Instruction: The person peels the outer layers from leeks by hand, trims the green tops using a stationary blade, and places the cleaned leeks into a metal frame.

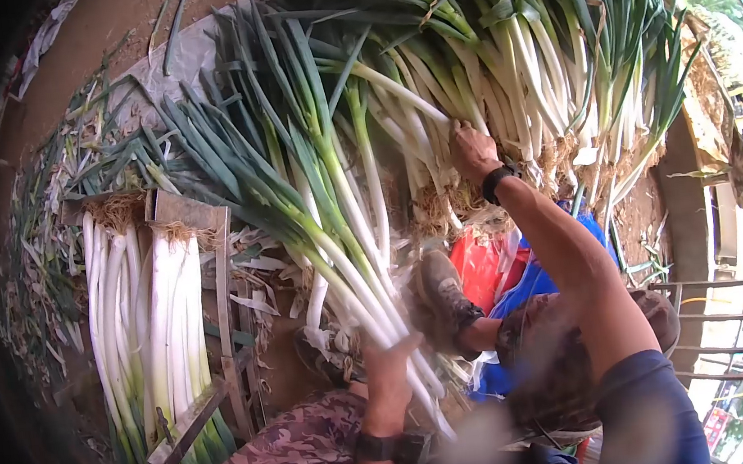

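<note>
My left hand [389, 377] is closed round the white stalks of a bunch of long green onions [339, 272], whose green leaves fan up and to the left. Up and to the right, my right hand [473, 151] is closed on the lower end of a single white stalk [402, 95]. That stalk slants across a large pile of onions [508, 64] with roots at the bottom. Dark bands circle both wrists.
Trimmed onions [172, 316] lie in a metal-edged wooden frame [190, 213] at left. Leaf scraps [39, 258] cover the ground beyond. Red plastic [477, 266] and blue plastic [590, 225] lie near my shoe [441, 288]. Metal bars [742, 315] stand at right.
</note>
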Demonstrator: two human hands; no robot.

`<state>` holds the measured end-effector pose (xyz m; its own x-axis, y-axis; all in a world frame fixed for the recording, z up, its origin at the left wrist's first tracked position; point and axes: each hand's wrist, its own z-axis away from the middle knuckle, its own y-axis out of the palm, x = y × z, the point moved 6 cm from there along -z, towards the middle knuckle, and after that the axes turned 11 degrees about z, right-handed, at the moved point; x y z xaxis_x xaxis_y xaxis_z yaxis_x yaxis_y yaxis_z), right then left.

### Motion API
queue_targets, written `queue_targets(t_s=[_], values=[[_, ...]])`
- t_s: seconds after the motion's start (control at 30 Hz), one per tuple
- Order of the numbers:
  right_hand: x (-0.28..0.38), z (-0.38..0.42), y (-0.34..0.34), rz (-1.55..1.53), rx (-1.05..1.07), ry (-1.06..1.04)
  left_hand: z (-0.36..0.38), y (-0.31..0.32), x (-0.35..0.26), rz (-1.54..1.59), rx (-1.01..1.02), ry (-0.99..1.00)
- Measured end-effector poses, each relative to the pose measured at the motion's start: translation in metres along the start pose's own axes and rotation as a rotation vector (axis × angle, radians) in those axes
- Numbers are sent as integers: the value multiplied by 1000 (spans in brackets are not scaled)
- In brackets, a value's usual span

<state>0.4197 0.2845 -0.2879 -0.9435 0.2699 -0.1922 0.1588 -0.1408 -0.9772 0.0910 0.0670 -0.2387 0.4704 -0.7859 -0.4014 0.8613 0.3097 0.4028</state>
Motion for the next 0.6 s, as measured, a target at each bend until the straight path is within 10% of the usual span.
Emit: queue_targets(t_s=[0.33, 0.4, 0.47, 0.6], values=[[-1, -2, -41, -134, 115, -165, 2, 2, -2, 68, 6, -71], [28, 23, -47, -826, 673, -197, 0, -2, -5, 45, -19, -66], [68, 61, -68, -1069, 700, -453, 1, -6, -4, 24, -46, -63], [120, 137, -58, -735, 1007, -286, -3, -7, -11, 53, -24, 64]])
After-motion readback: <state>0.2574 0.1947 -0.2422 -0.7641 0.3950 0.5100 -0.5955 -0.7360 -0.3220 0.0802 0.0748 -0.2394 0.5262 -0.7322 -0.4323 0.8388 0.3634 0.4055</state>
